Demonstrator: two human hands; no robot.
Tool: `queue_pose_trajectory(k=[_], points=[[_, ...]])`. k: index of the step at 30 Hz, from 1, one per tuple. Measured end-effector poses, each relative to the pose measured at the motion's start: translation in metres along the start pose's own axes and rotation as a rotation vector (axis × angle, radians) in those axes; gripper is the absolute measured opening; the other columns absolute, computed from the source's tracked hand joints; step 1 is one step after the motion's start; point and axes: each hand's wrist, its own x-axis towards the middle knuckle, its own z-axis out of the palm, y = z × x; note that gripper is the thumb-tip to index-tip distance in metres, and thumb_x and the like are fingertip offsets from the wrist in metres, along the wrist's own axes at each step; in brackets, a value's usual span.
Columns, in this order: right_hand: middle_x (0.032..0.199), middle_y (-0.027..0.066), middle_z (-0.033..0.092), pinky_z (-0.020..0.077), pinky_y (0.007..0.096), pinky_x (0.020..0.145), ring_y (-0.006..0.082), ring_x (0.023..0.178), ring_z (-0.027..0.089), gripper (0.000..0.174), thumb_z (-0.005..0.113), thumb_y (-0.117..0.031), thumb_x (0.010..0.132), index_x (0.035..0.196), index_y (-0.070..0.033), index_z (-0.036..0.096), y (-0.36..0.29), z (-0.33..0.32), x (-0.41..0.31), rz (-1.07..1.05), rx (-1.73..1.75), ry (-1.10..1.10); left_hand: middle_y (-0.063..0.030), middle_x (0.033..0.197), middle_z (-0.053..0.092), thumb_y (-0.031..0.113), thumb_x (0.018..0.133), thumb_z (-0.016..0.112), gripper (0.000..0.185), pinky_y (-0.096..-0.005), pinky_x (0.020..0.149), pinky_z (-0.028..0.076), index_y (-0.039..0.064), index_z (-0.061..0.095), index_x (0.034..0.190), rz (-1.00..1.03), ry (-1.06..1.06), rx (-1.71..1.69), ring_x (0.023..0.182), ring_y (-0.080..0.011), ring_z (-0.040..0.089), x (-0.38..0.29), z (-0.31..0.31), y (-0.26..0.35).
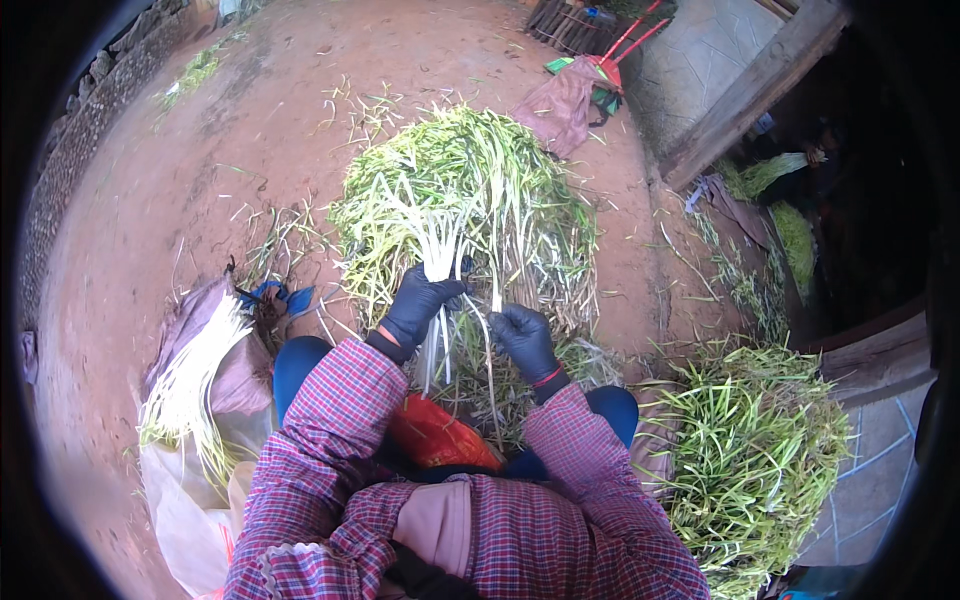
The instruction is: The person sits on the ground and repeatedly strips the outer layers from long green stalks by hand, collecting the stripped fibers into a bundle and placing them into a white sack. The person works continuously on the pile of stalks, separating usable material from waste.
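Note:
My left hand (424, 304), in a black glove, grips a bunch of pale-stemmed leafy greens (439, 244), possibly chives. Their white stalks hang below the fist and their leaves fan out above it. To its right, my right hand (521, 337), also gloved in black, has its fingers closed on a single pale stalk (496, 281). A thin, brownish strand (489, 367) dangles between the hands. Beyond both hands spreads a large heap of loose green leaves (465, 157). Between my knees lies a red plastic bag or sheet (442, 435) beside scattered leaf debris.
At left, a bundle of white stalks (199, 375) rests on a mauve sack (240, 382). Another pile of greens (757, 465) lies at right, near a wooden post (750, 97). In the dark doorway a person's hand (816, 156) holds greens. A dustpan (611, 73) stands ahead.

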Motion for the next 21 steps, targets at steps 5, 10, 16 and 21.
queue_pose_trajectory(k=[5,10,16,21], points=[[0.059,0.0102,0.055,0.0415,0.0332,0.049,0.0216,0.048,0.050,0.014,0.062,-0.017,0.079,0.074,-0.004,0.061,0.010,-0.070,-0.024,-0.136,-0.723,-0.005,-0.0116,0.081,0.062,-0.002,0.079,0.056,0.026,-0.0200,0.054,0.048,-0.002,0.052,0.105,-0.011,-0.002,-0.399,0.061,-0.0116,0.059,0.002,-0.029,0.036],[0.067,0.0154,0.059,0.0448,0.0431,0.056,0.0330,0.062,0.058,0.017,0.062,-0.023,0.074,0.073,-0.006,0.058,0.041,-0.166,-0.039,0.007,-1.334,0.034,-0.0126,0.083,0.061,0.001,0.082,0.055,0.028,-0.0197,0.056,0.050,-0.004,0.049,0.109,0.081,0.105,-0.505,0.064,-0.0135,0.059,-0.004,-0.053,0.063],[0.102,0.0209,0.059,0.0469,0.0391,0.079,0.0324,0.093,0.059,0.056,0.066,-0.026,0.071,0.119,-0.004,0.047,0.001,-0.138,0.005,0.156,-1.140,-0.115,-0.0136,0.083,0.061,-0.001,0.080,0.056,0.023,-0.0258,0.061,0.051,-0.005,0.051,0.102,0.019,0.034,-0.411,0.066,-0.0176,0.059,-0.011,-0.018,0.036],[0.088,0.0051,0.061,0.0449,0.0266,0.073,0.0101,0.081,0.054,0.029,0.068,-0.013,0.078,0.101,0.002,0.059,-0.029,0.002,0.038,-0.172,-0.061,-0.350,-0.0123,0.083,0.062,0.000,0.080,0.058,0.022,-0.0254,0.063,0.050,-0.003,0.053,0.101,-0.031,-0.016,-0.370,0.069,-0.0178,0.061,-0.013,0.000,0.023]])
